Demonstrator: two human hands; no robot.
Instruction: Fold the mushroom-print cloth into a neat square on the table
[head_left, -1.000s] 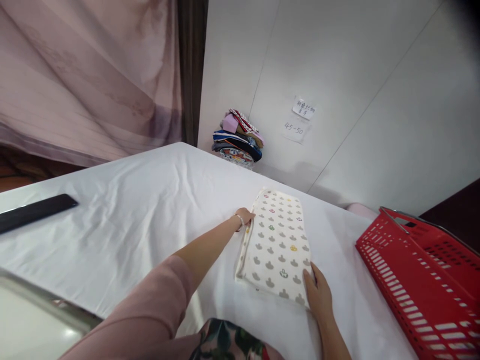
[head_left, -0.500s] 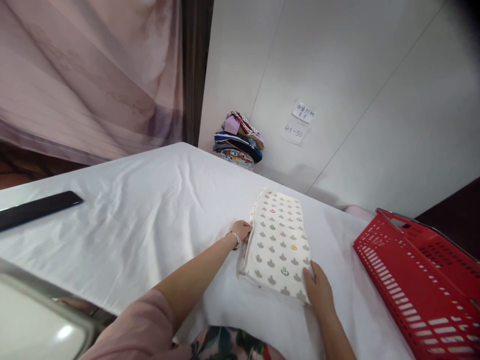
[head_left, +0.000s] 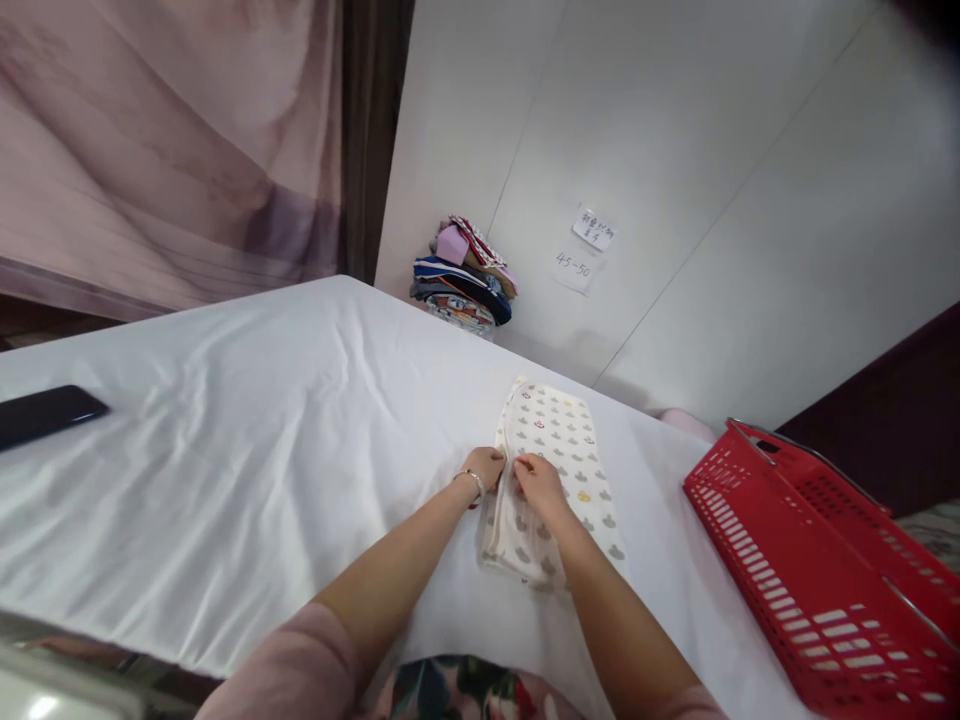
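Observation:
A folded cream cloth (head_left: 559, 450) printed with small grey and coloured shapes lies on the white sheet (head_left: 262, 430) in front of me. My left hand (head_left: 486, 467), a bracelet on its wrist, has its fingers curled on the cloth's left edge. Beside it, my right hand (head_left: 536, 480) pinches the same left edge, its forearm lying across the cloth's near half. Both hands nearly touch each other at the middle of that edge.
A red plastic basket (head_left: 810, 570) stands at the right. A pile of folded coloured clothes (head_left: 465, 275) sits at the far corner against the white wall, under two paper notes (head_left: 585, 250). A black flat object (head_left: 45, 412) lies at the far left. A pink curtain (head_left: 165, 150) hangs behind.
My right hand left the cloth's near right corner and crossed to its left edge beside my left hand. My left hand slid a little nearer along that edge.

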